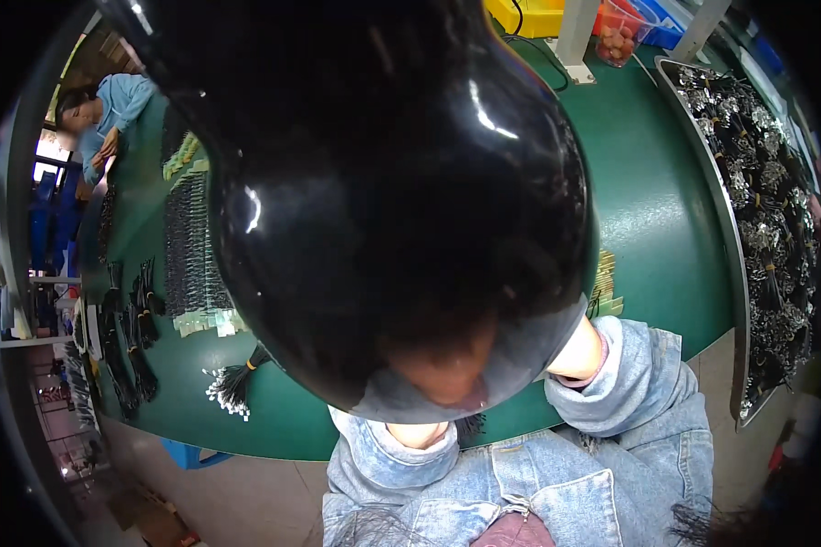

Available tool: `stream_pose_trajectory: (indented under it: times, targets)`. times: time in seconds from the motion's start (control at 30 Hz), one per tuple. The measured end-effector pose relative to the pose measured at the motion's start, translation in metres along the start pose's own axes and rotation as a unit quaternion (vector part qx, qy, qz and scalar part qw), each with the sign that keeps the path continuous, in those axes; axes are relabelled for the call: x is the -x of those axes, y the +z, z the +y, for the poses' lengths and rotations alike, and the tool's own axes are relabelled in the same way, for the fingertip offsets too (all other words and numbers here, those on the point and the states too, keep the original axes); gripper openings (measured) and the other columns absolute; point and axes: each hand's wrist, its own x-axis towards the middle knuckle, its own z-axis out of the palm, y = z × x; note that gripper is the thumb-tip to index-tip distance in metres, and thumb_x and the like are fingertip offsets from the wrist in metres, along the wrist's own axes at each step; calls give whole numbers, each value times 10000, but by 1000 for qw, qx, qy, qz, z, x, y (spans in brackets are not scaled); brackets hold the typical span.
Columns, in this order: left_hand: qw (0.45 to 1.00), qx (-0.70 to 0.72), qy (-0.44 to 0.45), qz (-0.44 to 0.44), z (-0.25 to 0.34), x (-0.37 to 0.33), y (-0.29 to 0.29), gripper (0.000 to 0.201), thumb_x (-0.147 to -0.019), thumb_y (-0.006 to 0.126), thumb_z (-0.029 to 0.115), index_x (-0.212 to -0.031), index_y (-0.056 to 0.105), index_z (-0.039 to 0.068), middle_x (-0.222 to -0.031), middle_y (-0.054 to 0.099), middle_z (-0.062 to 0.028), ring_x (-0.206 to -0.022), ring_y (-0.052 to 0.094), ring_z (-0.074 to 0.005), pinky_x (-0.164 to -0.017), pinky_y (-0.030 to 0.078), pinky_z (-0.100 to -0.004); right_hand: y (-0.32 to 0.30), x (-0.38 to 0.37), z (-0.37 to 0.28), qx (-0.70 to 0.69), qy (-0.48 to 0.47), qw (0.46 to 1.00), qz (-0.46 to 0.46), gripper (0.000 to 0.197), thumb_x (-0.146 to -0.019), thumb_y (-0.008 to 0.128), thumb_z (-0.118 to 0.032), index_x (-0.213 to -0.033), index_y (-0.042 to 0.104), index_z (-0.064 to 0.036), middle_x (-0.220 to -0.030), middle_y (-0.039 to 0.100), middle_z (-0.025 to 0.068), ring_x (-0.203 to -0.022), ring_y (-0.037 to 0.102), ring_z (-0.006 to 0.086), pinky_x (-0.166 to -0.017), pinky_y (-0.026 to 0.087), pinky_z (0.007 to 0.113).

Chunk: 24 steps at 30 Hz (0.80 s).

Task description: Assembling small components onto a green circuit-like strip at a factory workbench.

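Filling most of the view, a glossy black dome (374, 182) hides both hands; grip can't be told. Green table (666, 228) w/ black wire bundle (233, 385) near its front edge, left.

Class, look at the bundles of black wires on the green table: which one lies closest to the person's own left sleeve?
The small fanned bundle with white tips and a yellow tie, alone near the table's front edge. The other bundles lie farther left and farther back on the green table.
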Motion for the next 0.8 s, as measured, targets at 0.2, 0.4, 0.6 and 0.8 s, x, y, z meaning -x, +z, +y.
stream_pose_trajectory:
  times: [0.2,0.4,0.6,0.8]
  targets:
    - [997,-25,60,-42,-1,0,0,495,-722,576,-113,-1190,442,-25,-1147,525,-139,-1033,540,-227,-897,436,-328,-3,1,0,-101,40,994,-23,135,-797,632,-72,-895,571,-3,-832,598,35,-771,556,82,-691,457,223]
    - [997,-33,58,-27,1,-1,3,472,-713,580,-130,-1162,467,-35,-1116,549,-142,-1002,560,-230,-901,438,-332,-3,-1,-7,-33,22,999,-32,139,-779,645,-57,-887,577,0,-829,600,40,-771,557,87,-695,457,220]
    - [996,-37,18,-84,-3,-4,-4,425,-723,550,-124,-1136,484,-50,-1086,568,-154,-980,574,-241,-888,450,-344,-6,2,-3,-48,47,997,-30,131,-777,632,-38,-887,602,26,-843,599,44,-790,570,101,-697,467,226]
    - [998,22,29,-55,1,-2,4,474,-720,549,-114,-1179,454,-46,-1136,539,-169,-1015,557,-258,-898,446,-355,-7,-2,8,-3,-91,995,-38,161,-782,624,-40,-919,581,33,-868,617,65,-800,590,113,-705,475,230]
